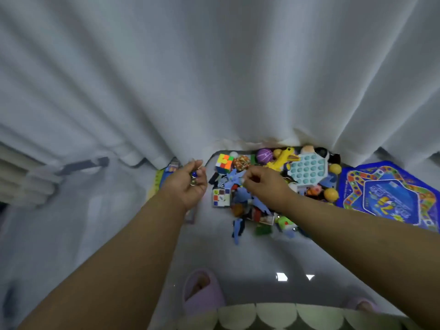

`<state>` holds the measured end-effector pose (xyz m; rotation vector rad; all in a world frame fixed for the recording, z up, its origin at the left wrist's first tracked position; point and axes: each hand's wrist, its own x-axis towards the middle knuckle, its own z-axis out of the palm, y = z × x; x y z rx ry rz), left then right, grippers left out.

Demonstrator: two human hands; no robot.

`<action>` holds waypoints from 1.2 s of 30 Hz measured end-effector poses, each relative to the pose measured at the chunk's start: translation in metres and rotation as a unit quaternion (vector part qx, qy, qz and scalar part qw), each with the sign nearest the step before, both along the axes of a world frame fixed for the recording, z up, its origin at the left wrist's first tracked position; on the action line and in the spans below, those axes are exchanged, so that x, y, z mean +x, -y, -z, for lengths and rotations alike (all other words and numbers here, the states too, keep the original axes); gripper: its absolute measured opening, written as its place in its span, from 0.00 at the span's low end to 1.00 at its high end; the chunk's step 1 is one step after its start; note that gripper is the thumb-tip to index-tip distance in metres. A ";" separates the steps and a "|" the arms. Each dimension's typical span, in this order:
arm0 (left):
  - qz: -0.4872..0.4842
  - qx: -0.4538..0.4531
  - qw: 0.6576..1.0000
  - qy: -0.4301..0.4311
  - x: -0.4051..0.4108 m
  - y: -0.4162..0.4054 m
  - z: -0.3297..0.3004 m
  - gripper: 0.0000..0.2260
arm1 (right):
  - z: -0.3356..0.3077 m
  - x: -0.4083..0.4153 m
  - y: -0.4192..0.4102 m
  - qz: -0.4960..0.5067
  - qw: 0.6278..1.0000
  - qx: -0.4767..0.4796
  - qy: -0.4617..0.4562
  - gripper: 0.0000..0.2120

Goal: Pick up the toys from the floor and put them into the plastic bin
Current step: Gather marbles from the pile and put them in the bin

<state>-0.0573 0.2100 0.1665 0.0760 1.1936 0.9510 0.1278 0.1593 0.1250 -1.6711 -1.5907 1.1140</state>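
Observation:
A heap of toys lies on the pale floor below the curtain: a coloured puzzle cube (pixel 224 163), a white puzzle cube (pixel 221 197), a yellow duck (pixel 284 159), a teal pop-bubble board (pixel 307 169), a purple ball (pixel 264 155), yellow balls (pixel 331 194) and several blue flat pieces (pixel 240 194). My left hand (pixel 188 184) hovers left of the heap, fingers curled round small marbles (pixel 194 178). My right hand (pixel 264 184) is over the heap with fingers curled down among the blue pieces; what it holds is hidden. No plastic bin is in view.
A white curtain (pixel 214 79) hangs behind the heap. A blue game board (pixel 390 196) lies at the right. A radiator (pixel 21 177) stands at the left. My slippered feet (pixel 202 291) stand on glossy floor near the bottom edge.

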 end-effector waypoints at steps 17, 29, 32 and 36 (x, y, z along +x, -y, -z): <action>-0.026 -0.109 0.930 -0.351 -0.251 0.019 0.018 0.10 | -0.004 -0.179 0.003 -0.161 0.985 -0.051 0.032 0.10; 0.249 -0.110 0.913 -0.303 -0.220 0.037 0.017 0.08 | -0.001 -0.225 0.000 -0.140 0.969 -0.183 -0.087 0.12; 0.300 -0.115 0.914 -0.247 -0.205 0.044 0.015 0.05 | -0.003 -0.234 0.004 -0.139 0.959 -0.225 -0.106 0.16; 0.217 -0.118 0.949 -0.198 -0.200 0.049 0.031 0.08 | 0.003 -0.232 0.009 -0.077 0.957 -0.231 -0.157 0.12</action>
